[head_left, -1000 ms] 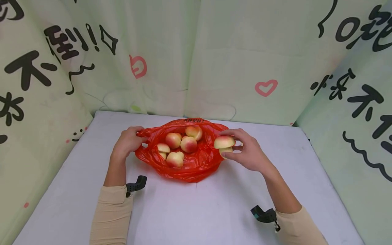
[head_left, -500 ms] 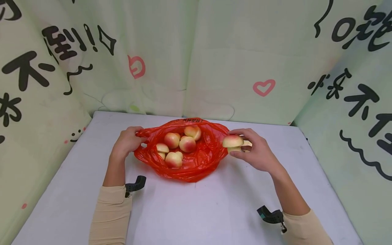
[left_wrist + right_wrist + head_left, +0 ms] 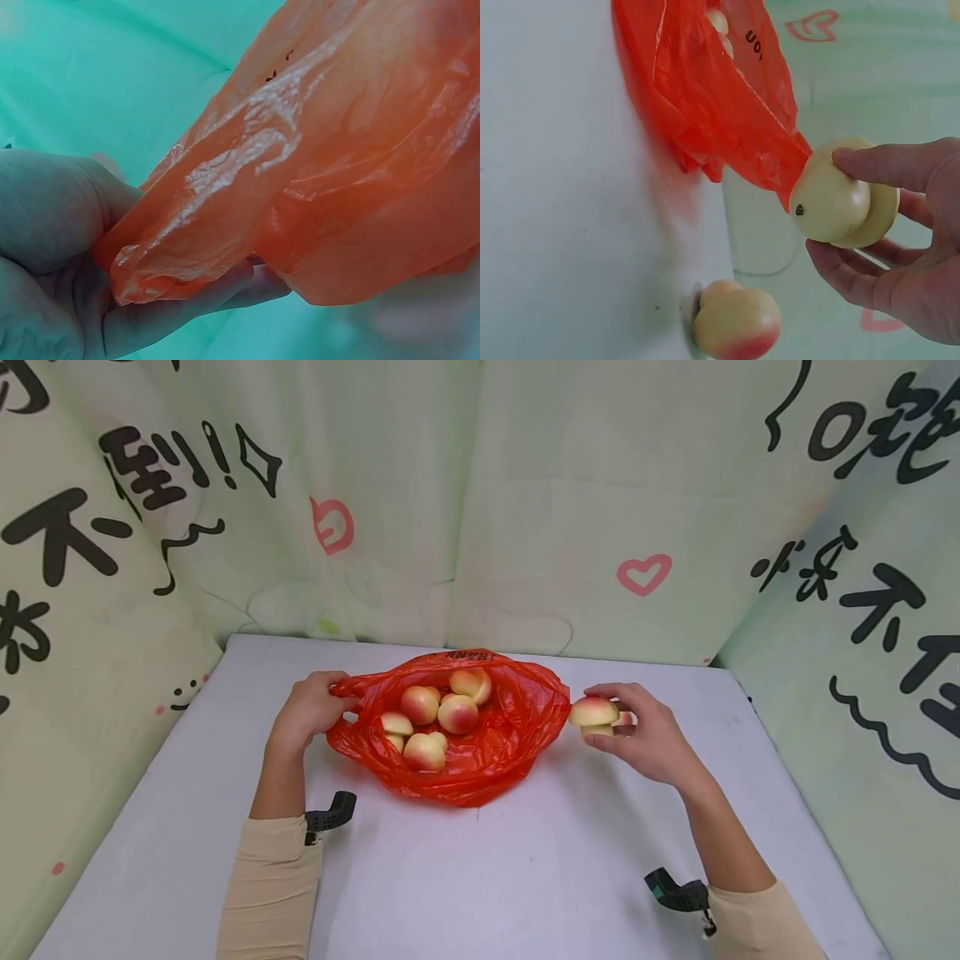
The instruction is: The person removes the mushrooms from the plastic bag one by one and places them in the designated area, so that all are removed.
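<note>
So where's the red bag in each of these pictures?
Head: the red bag sits near the middle, on the table.
Left wrist: it fills the centre and right, gripped by the left hand.
Right wrist: top middle.
Shared landmark: black print on it, just specks in the left wrist view.

Right of the red bag (image 3: 498,747), a pale-and-pink piece (image 3: 627,718) is mostly hidden by the right hand (image 3: 647,735) in the head view. Left of the bag, its folds partly cover the left hand (image 3: 311,703). Lettering (image 3: 474,655) on the bag's far rim is too creased to read fully.
</note>
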The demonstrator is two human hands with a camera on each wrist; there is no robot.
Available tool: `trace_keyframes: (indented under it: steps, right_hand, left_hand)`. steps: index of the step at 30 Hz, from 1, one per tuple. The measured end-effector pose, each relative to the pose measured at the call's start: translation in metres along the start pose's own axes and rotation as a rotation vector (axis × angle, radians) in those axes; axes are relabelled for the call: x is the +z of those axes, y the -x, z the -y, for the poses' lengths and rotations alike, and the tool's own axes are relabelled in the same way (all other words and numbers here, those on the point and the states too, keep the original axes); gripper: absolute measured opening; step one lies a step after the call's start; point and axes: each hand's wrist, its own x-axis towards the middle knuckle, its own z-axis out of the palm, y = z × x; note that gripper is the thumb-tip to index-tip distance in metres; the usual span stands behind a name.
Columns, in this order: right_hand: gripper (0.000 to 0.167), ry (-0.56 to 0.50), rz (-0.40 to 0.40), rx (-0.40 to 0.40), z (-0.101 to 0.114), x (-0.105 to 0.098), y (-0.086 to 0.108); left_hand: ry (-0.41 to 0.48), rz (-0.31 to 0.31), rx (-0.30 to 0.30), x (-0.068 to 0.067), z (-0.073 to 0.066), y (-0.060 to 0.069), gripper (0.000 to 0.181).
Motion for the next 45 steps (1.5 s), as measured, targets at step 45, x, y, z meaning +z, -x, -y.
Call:
trace_keyframes:
  steps: [45]
  right_hand:
    - [0.066,0.127,0.056,0.088,-0.038,0.033,0.021]
  left_hand:
    - [-0.006,0.013,-0.015,0.000,-0.002,0.000,0.044]
